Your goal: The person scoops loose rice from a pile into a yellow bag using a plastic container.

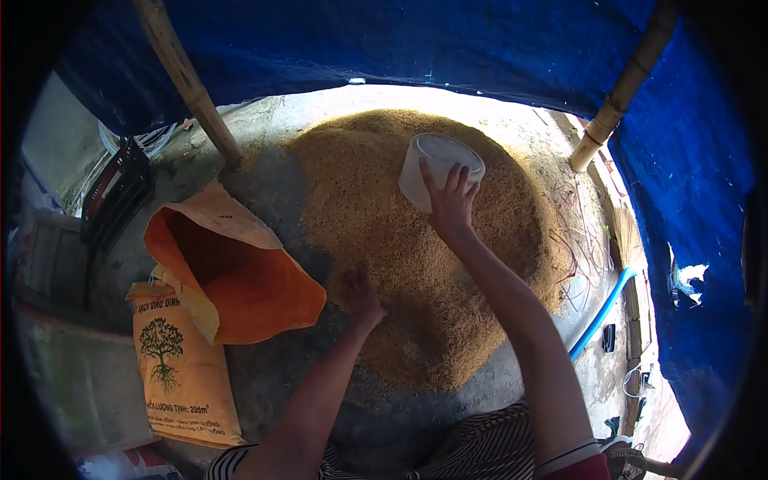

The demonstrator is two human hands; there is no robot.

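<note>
A large pile of loose golden-brown rice husks lies on the concrete floor. My right hand grips a white plastic tub above the right part of the pile, thumb and fingers spread over its side. The tub is tilted, with a round end turned up toward me; whether anything is inside cannot be seen. My left hand is low at the pile's near left edge, and its fingers blur into the husks. Left of it lies an orange-lined sack with its wide mouth facing the pile; its inside is dark.
A printed orange bag with a tree picture is at the lower left. A black crate stands farther left. Bamboo poles rise before a blue tarp. A blue hose lies at the right.
</note>
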